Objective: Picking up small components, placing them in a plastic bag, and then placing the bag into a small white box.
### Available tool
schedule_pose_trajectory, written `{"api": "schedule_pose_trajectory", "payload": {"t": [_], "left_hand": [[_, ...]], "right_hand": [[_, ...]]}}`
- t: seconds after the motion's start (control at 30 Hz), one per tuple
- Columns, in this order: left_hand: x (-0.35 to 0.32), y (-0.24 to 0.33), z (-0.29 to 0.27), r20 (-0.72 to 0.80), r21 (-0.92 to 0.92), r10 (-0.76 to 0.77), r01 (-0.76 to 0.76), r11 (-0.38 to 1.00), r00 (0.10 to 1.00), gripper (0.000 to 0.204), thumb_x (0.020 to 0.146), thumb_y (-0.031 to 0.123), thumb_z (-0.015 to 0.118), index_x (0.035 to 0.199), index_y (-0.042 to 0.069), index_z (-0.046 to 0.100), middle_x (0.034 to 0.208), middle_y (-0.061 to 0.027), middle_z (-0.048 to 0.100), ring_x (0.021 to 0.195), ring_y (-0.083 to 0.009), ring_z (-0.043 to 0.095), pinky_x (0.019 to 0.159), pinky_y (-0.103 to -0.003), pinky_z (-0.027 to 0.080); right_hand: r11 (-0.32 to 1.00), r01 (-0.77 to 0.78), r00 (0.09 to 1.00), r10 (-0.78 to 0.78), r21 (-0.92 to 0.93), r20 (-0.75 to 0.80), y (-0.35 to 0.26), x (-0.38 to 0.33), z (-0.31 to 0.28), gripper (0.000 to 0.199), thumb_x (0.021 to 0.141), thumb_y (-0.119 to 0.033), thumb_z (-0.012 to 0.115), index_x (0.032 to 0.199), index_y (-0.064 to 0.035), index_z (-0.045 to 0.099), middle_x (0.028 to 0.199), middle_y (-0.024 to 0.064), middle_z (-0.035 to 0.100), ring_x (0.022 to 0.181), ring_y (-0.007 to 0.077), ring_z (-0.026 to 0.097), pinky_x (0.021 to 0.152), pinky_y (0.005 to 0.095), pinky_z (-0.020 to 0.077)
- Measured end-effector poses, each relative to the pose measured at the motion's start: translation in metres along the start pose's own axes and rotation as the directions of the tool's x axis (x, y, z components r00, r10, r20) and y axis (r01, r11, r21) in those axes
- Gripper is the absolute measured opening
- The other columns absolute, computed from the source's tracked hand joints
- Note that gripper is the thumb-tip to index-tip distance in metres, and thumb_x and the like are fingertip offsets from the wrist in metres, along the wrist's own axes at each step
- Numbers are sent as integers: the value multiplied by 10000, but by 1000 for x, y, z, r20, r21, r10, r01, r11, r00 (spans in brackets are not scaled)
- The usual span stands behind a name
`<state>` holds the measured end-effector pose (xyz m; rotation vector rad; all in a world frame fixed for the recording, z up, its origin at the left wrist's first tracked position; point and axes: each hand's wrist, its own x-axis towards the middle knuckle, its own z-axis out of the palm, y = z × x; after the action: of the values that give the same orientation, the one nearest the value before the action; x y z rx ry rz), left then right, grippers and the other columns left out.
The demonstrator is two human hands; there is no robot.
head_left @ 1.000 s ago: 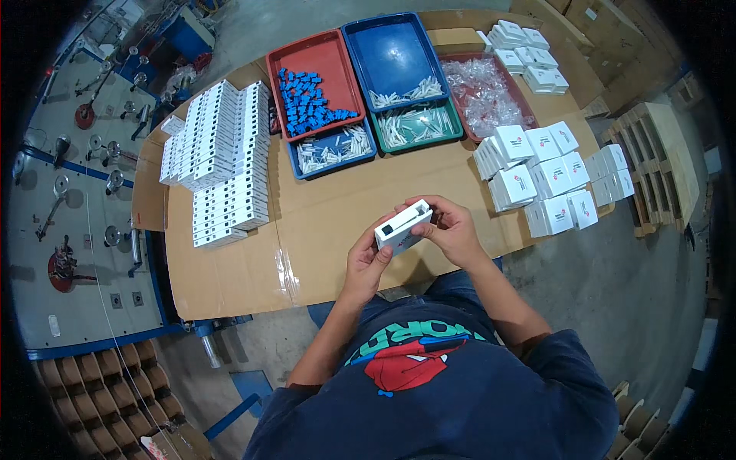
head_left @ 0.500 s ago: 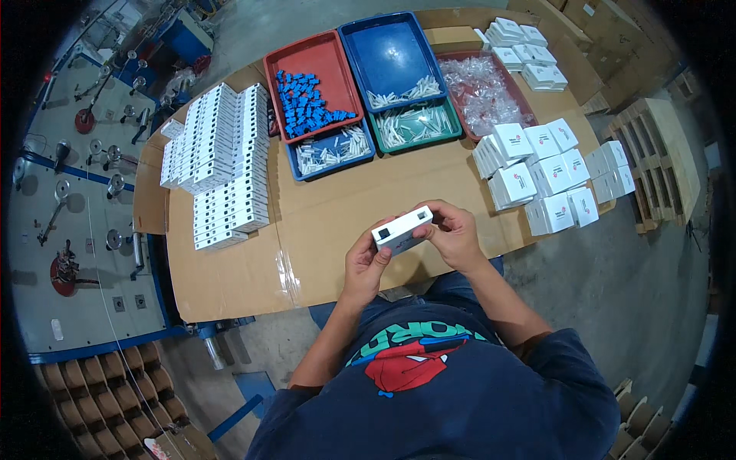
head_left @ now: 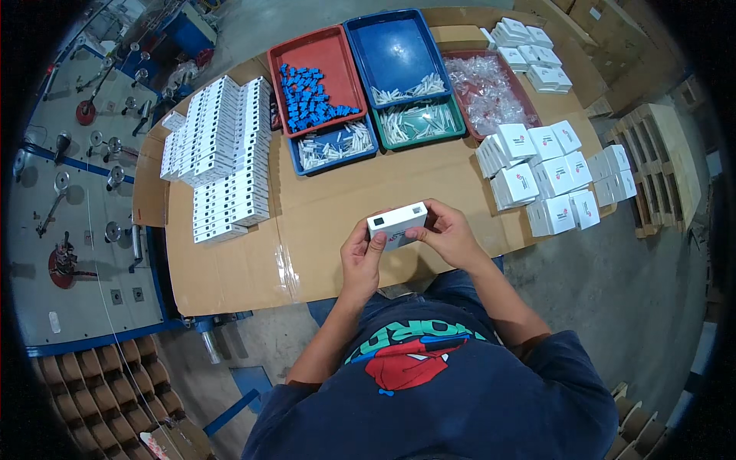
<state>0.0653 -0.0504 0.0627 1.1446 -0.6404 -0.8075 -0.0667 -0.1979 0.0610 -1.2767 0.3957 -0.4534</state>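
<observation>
Between my two hands, just above the near part of the cardboard-covered table (head_left: 330,222), is a flat white plastic box (head_left: 396,221) with a dark square opening at each end of its upper edge. My left hand (head_left: 360,251) grips its left end, thumb on the face toward me. Closed on the right end is my right hand (head_left: 446,232), its thumb pressed against the same face near some small print. The fingers behind the box are partly hidden.
Stacked white boxes with dark openings (head_left: 230,153) stand at left; more white boxes (head_left: 552,172) sit at right. Behind are a red tray (head_left: 322,54) of blue parts, blue trays (head_left: 391,46) and a green tray (head_left: 460,126) with white sticks, and clear plastic pieces (head_left: 491,92).
The white box has tilted slightly, so more of its printed face shows. Both hands keep hold of it, and my right thumb has moved off its top edge onto the face.
</observation>
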Motion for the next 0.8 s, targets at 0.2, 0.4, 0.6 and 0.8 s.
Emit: {"api": "schedule_pose_trajectory", "payload": {"t": [0.2, 0.4, 0.6, 0.8], "left_hand": [[8, -14, -7, -52, -174, -168, 157, 972, 984, 408, 1076, 266, 583, 1375, -11, 567, 1238, -79, 671, 1147, -164, 626, 1035, -308, 470], [9, -9, 3, -21, -197, -180, 172, 965, 983, 505, 1028, 119, 648, 1476, 7, 443, 1307, -92, 644, 1180, -167, 619, 1041, -328, 490], [15, -14, -3, 20, -269, -251, 247, 931, 968, 542, 1005, 60, 661, 1493, 14, 430, 1320, -103, 647, 1212, -177, 618, 1062, -341, 482], [14, -26, 4, -77, -225, -159, 138, 964, 984, 545, 1061, 122, 584, 1561, 54, 376, 1506, -137, 509, 1366, -212, 512, 1124, -360, 428]], "right_hand": [[998, -57, 998, 57, 10, -34, 9, 4, 4, 405, 913, 5, 753, 1283, 39, 591, 1164, 81, 692, 1079, 146, 662, 916, 297, 558], [977, -209, 976, 206, 39, 70, 9, 4, -8, 400, 928, -10, 738, 1293, 34, 580, 1191, 105, 706, 1092, 163, 680, 955, 311, 560], [940, -303, 953, 303, 155, 25, 17, 4, -8, 431, 913, -43, 766, 1298, 15, 580, 1211, 111, 706, 1064, 164, 685, 909, 323, 570], [926, -107, 960, 1, -362, -279, 21, 5, 6, 517, 882, -156, 819, 1308, -7, 568, 1360, 133, 613, 1105, 203, 670, 925, 360, 561]]}}
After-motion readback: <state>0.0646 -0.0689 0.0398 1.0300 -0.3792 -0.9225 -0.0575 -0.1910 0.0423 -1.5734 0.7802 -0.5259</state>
